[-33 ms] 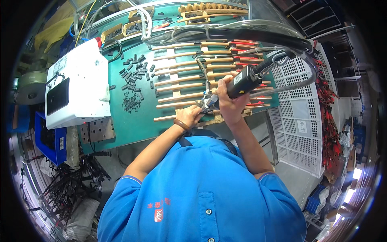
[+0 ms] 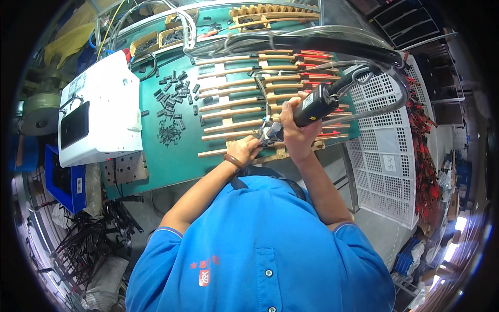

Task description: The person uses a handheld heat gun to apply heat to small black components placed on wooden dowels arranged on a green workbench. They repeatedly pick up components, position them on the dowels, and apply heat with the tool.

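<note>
Head view: I look down on a green table [image 2: 156,179], with both bare hands at its near edge, close to the middle.
Slip risk: the tool's metal nose [image 2: 268,132] is tilted and ends right beside the left fingertips; in my judgement, a skid off its spot could catch them.
Hose risk: a thick black hose [image 2: 332,47] and clear tubing loop over the far side and down on the right; a tug there could drag the tool off line.
Strip risk: the wooden strips [image 2: 213,153] lie in a row across pale crossbars [image 2: 223,96]; a sideways push might shift the nearest one, if nothing clamps it. I can't see whether anything does.
Right hand: its fingers [image 2: 299,132] are wrapped around the lower part of the black hand-held tool [image 2: 312,106], thumb on the left side, a firm-looking grip.
Left hand: its fingers [image 2: 245,148] are bunched low over the nearest strip, at the left side of the nose; I can't make out how far apart they are, or whether they pinch a small part.
Tool: its body rises from the right hand toward the far right, while the nose points to the near left, down at the strip.
Black pieces: a loose scatter [image 2: 176,93] lies on the table, far left of both hands, well apart from the fingers.
</note>
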Tool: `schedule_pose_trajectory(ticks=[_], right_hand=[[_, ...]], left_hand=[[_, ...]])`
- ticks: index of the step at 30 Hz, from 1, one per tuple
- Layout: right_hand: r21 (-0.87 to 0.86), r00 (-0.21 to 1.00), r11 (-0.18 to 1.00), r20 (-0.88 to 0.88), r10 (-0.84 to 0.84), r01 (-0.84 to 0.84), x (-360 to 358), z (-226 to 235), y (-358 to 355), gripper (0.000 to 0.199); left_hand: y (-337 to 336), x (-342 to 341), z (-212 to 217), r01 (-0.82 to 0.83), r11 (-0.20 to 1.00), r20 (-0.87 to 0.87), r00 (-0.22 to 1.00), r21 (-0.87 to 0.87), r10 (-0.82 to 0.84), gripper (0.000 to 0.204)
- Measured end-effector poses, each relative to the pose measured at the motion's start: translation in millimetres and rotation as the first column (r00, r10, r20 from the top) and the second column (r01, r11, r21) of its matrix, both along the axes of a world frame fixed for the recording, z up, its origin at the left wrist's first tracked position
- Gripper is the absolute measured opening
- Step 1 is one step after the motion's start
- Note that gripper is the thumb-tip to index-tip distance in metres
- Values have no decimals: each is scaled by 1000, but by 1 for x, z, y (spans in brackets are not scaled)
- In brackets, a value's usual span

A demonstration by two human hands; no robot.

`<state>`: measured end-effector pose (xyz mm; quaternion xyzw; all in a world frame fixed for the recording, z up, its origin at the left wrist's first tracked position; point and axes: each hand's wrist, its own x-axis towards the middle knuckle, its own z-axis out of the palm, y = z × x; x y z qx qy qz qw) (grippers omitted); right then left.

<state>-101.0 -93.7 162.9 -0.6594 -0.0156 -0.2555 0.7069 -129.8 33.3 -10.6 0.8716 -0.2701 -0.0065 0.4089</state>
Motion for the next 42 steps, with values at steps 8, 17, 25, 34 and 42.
schedule_pose_trajectory(ticks=[8,17,25,34,42], right_hand=[[43,990,989,42,138,-140,-3,-5,-8,45],[141,974,964,-6,226,-223,-4,5,-23,63],[102,985,980,30,170,-172,-7,4,-20,54],[61,992,991,27,120,-121,-7,-3,-16,50],[-85,991,987,37,-130,133,-2,-5,-2,21]], left_hand=[[3,-3,1,13,991,73,997,130,-23,20],[0,-3,3,21,998,87,996,53,-26,21],[1,-5,8,28,997,86,996,77,-34,20],[1,-3,-3,-1,1000,54,999,11,0,19],[1,-1,-10,-6,999,66,998,-51,9,16]])
